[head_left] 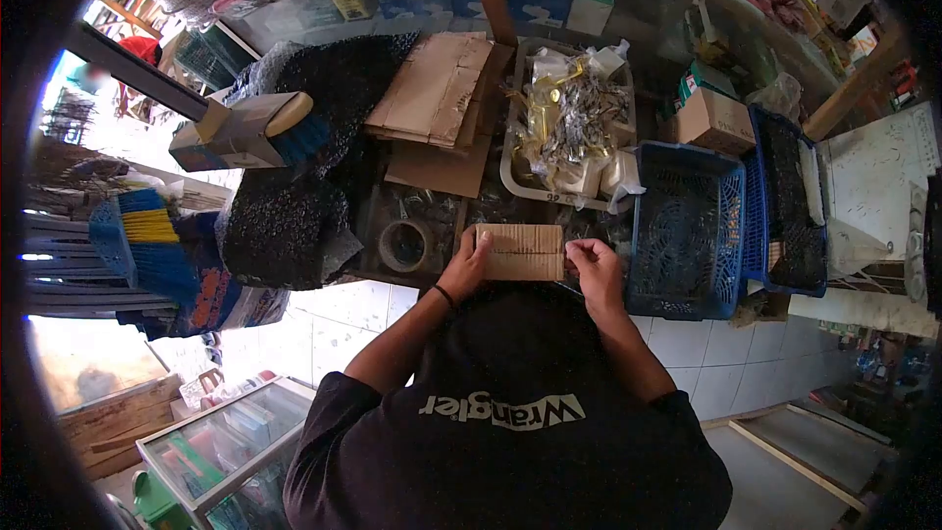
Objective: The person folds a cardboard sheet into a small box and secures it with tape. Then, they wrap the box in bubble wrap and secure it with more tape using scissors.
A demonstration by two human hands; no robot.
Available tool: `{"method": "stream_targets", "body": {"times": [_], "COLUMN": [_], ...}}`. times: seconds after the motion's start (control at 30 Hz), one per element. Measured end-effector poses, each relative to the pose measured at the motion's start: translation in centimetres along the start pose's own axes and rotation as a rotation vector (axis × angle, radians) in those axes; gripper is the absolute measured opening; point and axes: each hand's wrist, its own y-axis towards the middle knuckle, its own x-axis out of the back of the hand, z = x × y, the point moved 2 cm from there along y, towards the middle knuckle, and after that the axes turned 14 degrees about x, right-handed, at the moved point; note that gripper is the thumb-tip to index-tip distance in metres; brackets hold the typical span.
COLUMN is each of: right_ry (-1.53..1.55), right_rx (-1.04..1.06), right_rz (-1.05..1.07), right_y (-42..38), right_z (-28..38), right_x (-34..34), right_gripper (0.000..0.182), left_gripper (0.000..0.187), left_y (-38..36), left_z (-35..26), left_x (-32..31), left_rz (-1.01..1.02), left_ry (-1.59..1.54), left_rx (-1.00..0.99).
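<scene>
A small brown cardboard box (522, 253) is in front of my chest, over the counter's near edge, with a line across its top face. My left hand (465, 268) grips its left end, thumb on top and the other fingers hidden beneath. At the opposite end, my right hand (599, 273) is closed in a pinch right beside the box's edge; what sits between those fingertips is too small to make out. A roll of tape (404, 244) lies on the counter to the left of my left hand.
Flat cardboard sheets (432, 88) and black bubble wrap (285, 216) lie at the left. Ahead stands a white tray (507, 172) of metal pieces in plastic bags. Blue baskets (638, 236) and a carton (714, 121) are at the right. A brush (294, 128) lies at upper left.
</scene>
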Motion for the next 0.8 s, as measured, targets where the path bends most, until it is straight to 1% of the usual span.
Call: {"method": "stream_targets", "body": {"times": [0.03, 0.1, 0.17, 0.27, 0.37, 0.47, 0.53, 0.6, 0.67, 0.77, 0.8], "right_ry": [0.001, 0.002, -0.036, -0.01, -0.029, -0.085, -0.1, -0.095, -0.125, -0.095, -0.069], "right_rx": [0.0, 0.003, 0.022, 0.028, 0.058, 0.087, 0.113, 0.143, 0.124, 0.096, 0.089], "right_rz": [0.005, 0.02, 0.025, 0.028, 0.036, 0.032, 0.034, 0.04, 0.034, 0.03, 0.028], "right_y": [0.0, 0.0, 0.1, 0.0, 0.0, -0.1, 0.2, 0.2, 0.0, -0.2, -0.3], "right_z": [0.1, 0.3, 0.8, 1.5, 1.1, 0.6, 0.4, 0.4, 0.7, 0.5, 0.5], "right_x": [0.0, 0.1, 0.0, -0.1, -0.1, -0.1, -0.2, -0.3, -0.2, 0.1, 0.1], "right_gripper": [0.02, 0.019, 0.019, 0.018, 0.019, 0.02, 0.02, 0.019, 0.019, 0.018, 0.019], "left_gripper": [0.063, 0.061, 0.059, 0.057, 0.057, 0.06, 0.061, 0.062, 0.063, 0.062, 0.062], "left_y": [0.4, 0.7, -0.9, 2.4, 2.7, -0.1, 0.8, 1.1, 1.1, 0.1, 0.2], "left_z": [0.6, 1.5, -1.1, 3.9, 5.1, 0.9, 2.2, 3.0, 2.9, 1.5, 1.9], "left_x": [-0.2, -0.5, -0.5, -1.1, -1.1, -0.9, -0.9, -0.8, -0.8, -0.7, -0.7], "left_rz": [-0.04, -0.089, -0.105, -0.226, -0.247, -0.174, -0.17, -0.142, -0.095, -0.04, -0.05], "left_ry": [0.078, 0.125, 0.067, 0.195, 0.281, 0.064, 0.16, 0.191, 0.15, -0.005, 0.045], "left_rx": [-0.103, -0.155, -0.051, -0.174, -0.325, -0.02, -0.192, -0.254, -0.213, -0.04, -0.103]}}
